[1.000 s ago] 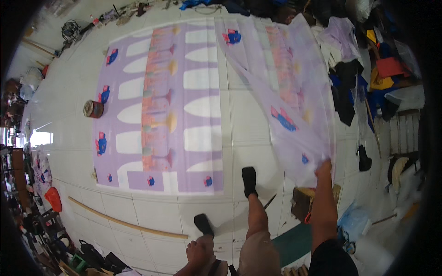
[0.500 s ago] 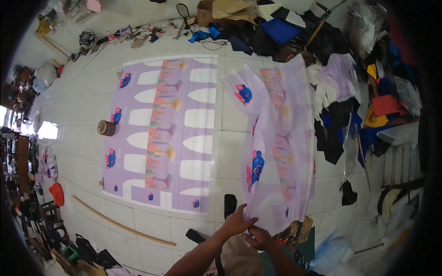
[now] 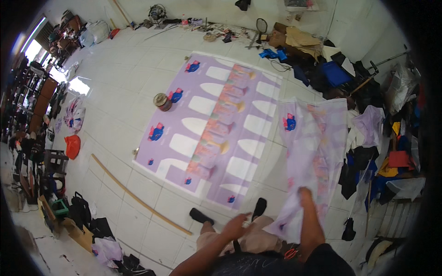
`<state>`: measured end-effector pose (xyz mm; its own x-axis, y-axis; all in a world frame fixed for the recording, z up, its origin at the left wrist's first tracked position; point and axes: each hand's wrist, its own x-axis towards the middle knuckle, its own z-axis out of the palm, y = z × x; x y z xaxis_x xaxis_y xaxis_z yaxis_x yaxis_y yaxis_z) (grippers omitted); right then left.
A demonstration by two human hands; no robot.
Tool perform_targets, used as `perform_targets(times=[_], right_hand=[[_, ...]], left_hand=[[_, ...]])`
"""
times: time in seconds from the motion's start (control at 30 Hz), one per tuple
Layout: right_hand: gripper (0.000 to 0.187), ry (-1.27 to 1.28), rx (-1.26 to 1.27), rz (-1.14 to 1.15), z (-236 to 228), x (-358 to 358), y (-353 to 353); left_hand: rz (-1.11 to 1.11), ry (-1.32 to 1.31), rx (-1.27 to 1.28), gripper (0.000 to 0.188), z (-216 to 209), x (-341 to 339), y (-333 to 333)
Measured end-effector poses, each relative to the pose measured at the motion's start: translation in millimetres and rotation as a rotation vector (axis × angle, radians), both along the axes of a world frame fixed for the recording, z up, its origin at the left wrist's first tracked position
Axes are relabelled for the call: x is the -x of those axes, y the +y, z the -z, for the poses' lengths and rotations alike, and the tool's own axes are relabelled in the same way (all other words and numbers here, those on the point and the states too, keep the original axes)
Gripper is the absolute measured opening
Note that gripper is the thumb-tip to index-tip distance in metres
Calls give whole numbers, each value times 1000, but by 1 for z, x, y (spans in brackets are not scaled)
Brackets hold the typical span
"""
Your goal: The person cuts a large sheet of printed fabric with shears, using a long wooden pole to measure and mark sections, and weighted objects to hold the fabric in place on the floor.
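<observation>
A lilac printed fabric sheet point(image 3: 301, 152), creased and partly folded, lies to the right on the tiled floor. My right hand point(image 3: 305, 198), smeared by motion, looks closed on its lower part; a loose corner trails left toward my legs. In front of my lap my left hand point(image 3: 235, 226) is off the fabric, fingers stretched out and apart, holding nothing I can see. A second lilac printed sheet point(image 3: 177, 120) is spread flat in the middle, with white cut-out shapes, blue-and-pink figures and a peach band. A round tin point(image 3: 162, 102) rests on its left edge.
A long wooden strip point(image 3: 138, 193) lies at the left front. Piled dark cloth and scraps point(image 3: 338, 76) fill the right side, with a red piece point(image 3: 398, 159) among them. An orange bag point(image 3: 72, 146) sits at the left. Red-handled scissors point(image 3: 290, 253) are beside my right leg.
My hands have parted: the right has moved up and rightward over the fabric, and the left has come away from it. The view has turned, and the loose sheet is narrower and folded differently.
</observation>
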<state>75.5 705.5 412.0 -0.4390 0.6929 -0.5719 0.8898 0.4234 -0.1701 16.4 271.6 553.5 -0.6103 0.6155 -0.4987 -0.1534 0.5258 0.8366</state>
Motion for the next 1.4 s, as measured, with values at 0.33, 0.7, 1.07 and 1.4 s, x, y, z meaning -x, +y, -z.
perform_targets(times=[0.33,0.7,1.07,1.4], right_hand=[[44,715,-549,503,-193,123,61],[38,1129,-397,436,-239,321,-237],[34,807,-639,-5,-138,458,-482],[38,481,-453,130,-133,534,-607]], left_hand=[[-1016,146,787,43,17,-79,-588],[-1337,-120,673,29,-47,1,-846],[-1182,-71,602,32,-29,210,-939],[-980,391,498,37,-110,531,-1074]])
